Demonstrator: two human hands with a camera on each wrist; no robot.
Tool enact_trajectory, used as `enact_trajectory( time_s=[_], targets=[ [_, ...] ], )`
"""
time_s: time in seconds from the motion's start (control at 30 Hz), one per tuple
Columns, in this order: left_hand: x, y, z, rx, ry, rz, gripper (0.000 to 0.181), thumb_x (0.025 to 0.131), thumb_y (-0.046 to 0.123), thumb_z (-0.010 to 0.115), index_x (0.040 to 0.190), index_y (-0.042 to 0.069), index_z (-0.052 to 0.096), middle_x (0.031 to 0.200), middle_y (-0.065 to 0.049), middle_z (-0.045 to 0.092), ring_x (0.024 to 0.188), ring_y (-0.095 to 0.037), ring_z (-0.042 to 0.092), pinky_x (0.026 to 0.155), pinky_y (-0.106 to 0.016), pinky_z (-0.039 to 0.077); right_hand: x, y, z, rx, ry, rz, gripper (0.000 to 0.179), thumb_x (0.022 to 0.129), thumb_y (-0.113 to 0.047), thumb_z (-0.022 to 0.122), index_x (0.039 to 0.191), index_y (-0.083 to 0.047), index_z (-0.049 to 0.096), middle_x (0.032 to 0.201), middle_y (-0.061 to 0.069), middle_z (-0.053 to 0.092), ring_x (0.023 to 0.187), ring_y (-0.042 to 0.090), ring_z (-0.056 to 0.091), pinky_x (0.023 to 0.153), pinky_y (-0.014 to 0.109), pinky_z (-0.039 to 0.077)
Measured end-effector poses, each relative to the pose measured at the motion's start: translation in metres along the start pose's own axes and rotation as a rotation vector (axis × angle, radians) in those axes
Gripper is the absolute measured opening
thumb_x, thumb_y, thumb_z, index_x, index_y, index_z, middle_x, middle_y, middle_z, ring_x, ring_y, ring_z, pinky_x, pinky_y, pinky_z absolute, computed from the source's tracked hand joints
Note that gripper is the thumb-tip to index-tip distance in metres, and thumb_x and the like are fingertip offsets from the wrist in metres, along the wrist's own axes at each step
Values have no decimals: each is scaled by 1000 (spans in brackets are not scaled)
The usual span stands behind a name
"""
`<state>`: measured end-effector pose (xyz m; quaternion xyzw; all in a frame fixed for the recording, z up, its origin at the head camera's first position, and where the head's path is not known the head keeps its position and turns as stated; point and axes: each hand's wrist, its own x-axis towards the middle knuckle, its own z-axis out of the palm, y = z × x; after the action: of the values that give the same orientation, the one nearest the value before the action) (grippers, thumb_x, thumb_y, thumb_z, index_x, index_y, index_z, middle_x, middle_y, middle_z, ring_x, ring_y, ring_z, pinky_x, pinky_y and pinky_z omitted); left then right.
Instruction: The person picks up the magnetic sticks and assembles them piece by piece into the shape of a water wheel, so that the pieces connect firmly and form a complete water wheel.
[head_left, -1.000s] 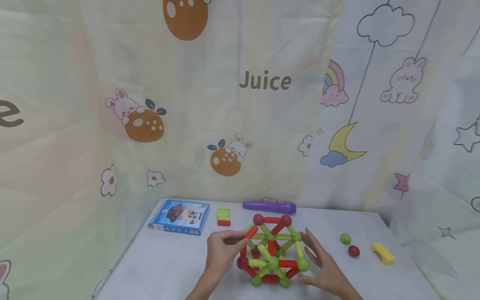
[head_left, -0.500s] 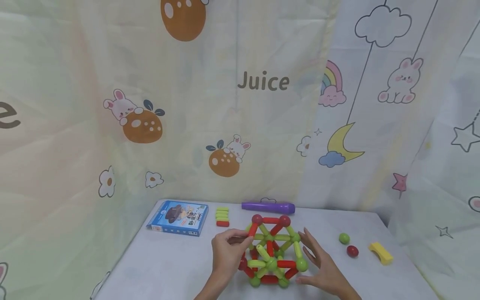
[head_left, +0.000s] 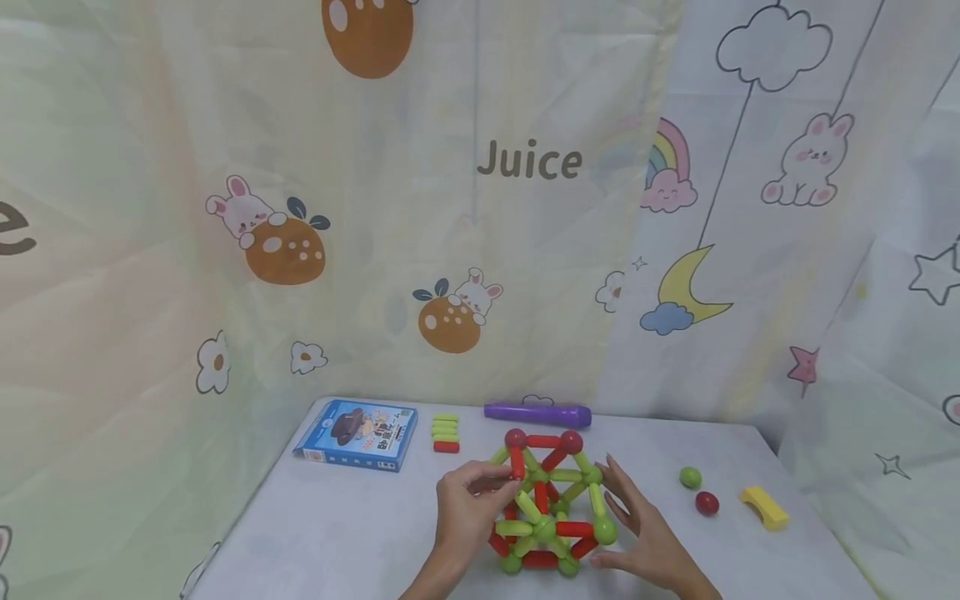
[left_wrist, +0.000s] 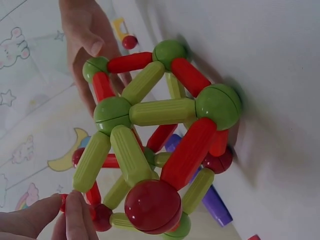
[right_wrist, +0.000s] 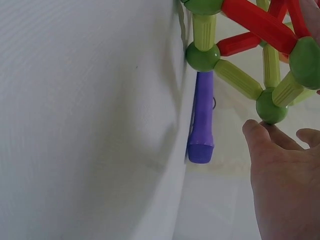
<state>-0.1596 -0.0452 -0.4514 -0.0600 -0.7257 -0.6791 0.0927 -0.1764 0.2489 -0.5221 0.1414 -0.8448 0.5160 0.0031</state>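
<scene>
A ball-and-rod structure (head_left: 543, 527) of red and green balls and red and lime rods stands on the white table. My left hand (head_left: 471, 508) pinches a red rod (head_left: 517, 463) at the structure's upper left, its far end at a red ball (head_left: 515, 439). In the left wrist view, thumb and fingers (left_wrist: 75, 217) hide most of that rod, and a lime rod (left_wrist: 91, 161) ends beside them. My right hand (head_left: 647, 537) stays at the right side with fingers extended. Its fingertips touch a green ball (right_wrist: 271, 106) in the right wrist view.
Behind the structure lies a purple microphone-shaped toy (head_left: 537, 414). Several loose lime rods (head_left: 446, 427) and a red rod (head_left: 446, 447) lie beside a blue box (head_left: 360, 435). To the right are a green ball (head_left: 691, 477), a red ball (head_left: 707, 503) and a yellow arch block (head_left: 764, 507).
My left hand has moved right and inward with the red rod, which has swung from slanted to nearly upright below the top red ball. The right hand has hardly moved.
</scene>
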Motion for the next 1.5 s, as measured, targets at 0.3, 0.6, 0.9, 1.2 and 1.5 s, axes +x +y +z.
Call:
enact_trajectory(
  time_s=[0.3,0.6,0.9,1.2,1.5],
  targets=[
    [0,-1,-6,9,0,29,18,91,17,89,108,16,84,103,0,80,97,-13,77,88,-25,62,1,3,-13,-32,-5,-64,127,80,-19,98,174,-19,13,173,23,32,156,48,32,114,42,47],
    [4,-36,-40,-26,70,6,25,90,10,89,114,9,80,117,-14,77,111,-24,76,91,-29,63,-14,44,-98,-388,367,-103,87,74,-8,99,149,3,57,146,29,62,120,-8,60,91,10,54],
    [10,-58,-55,52,-361,-45,94,87,25,94,165,13,43,174,-15,35,160,-45,28,120,-60,38,-7,79,-132,-526,442,60,50,79,2,93,123,12,72,122,34,72,108,51,72,81,42,65],
    [14,-61,-57,43,-471,-56,100,87,21,93,169,16,36,176,-17,27,161,-48,25,119,-62,40,-8,91,-136,-438,481,222,44,79,-5,95,118,7,78,117,27,77,96,24,76,71,6,49],
    [17,-63,-59,38,-482,-55,99,86,20,94,168,19,39,177,-14,29,160,-46,28,117,-59,44,-14,82,-135,-223,404,216,47,80,-2,94,122,11,75,112,20,80,86,-14,64,74,12,58]
  ],
)
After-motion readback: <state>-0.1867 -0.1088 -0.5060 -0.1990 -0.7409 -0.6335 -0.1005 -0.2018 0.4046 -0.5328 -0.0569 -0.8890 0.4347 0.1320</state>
